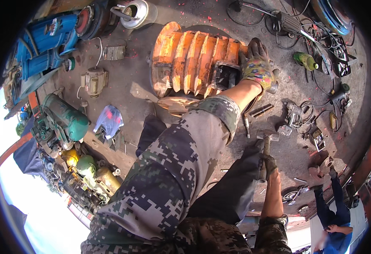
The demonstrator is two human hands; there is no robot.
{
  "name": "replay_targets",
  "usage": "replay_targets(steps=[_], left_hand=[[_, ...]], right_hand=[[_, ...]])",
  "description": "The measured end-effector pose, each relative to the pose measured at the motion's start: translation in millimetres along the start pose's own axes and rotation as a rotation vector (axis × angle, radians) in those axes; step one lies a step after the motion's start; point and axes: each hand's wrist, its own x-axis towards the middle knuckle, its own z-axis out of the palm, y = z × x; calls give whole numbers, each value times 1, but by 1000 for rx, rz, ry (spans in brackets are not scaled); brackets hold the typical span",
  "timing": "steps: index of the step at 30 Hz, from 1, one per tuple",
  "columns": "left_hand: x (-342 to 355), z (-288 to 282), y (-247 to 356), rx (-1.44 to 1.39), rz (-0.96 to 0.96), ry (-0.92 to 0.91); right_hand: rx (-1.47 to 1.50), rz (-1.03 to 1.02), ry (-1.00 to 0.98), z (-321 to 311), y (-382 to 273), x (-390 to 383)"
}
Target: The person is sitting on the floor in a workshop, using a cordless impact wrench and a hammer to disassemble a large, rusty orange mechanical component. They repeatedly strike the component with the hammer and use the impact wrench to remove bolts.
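An orange, ribbed motor housing (189,61) lies on its side on the ground in front of me, its paint worn and rusty. A square dark opening (227,77) shows on its near side. My left hand (256,65), in a flower-patterned glove with dark fingers, lies on the housing's right end with its fingers stretched out. Just below that hand a rounded metal end (273,86) sticks out. Lower down, by my dark trouser leg, my gloved right hand (270,165) is closed around the handle of a hammer (268,135), head pointing away from me.
A rusty disc (177,105) sits against the housing's near side. Rightward lie a dark bar (262,110), a corded power tool (294,114), a green bottle (305,60) and tangled cables. On the left are a small motor (95,82) and a green tank (67,117). Another person (337,237) is at lower right.
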Motion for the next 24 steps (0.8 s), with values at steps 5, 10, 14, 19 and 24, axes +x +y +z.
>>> replay_targets(steps=[5, 10, 14, 19, 24], left_hand=[[-128, -122, -98, -907, 629, -343], [-275, -137, -266, -933, 95, -436], [-321, -130, -360, -460, -60, -905], [-294, -153, -401, -264, -44, -816], [-270, -171, -419, -391, -104, -687]], right_hand=[[356, 199, -287, 49, 56, 14], [382, 236, -318, 96, 90, 84], [320, 181, -275, 137, 83, 126], [281, 137, -247, 175, 65, 164], [-1074, -8, -272, 205, 34, 148]])
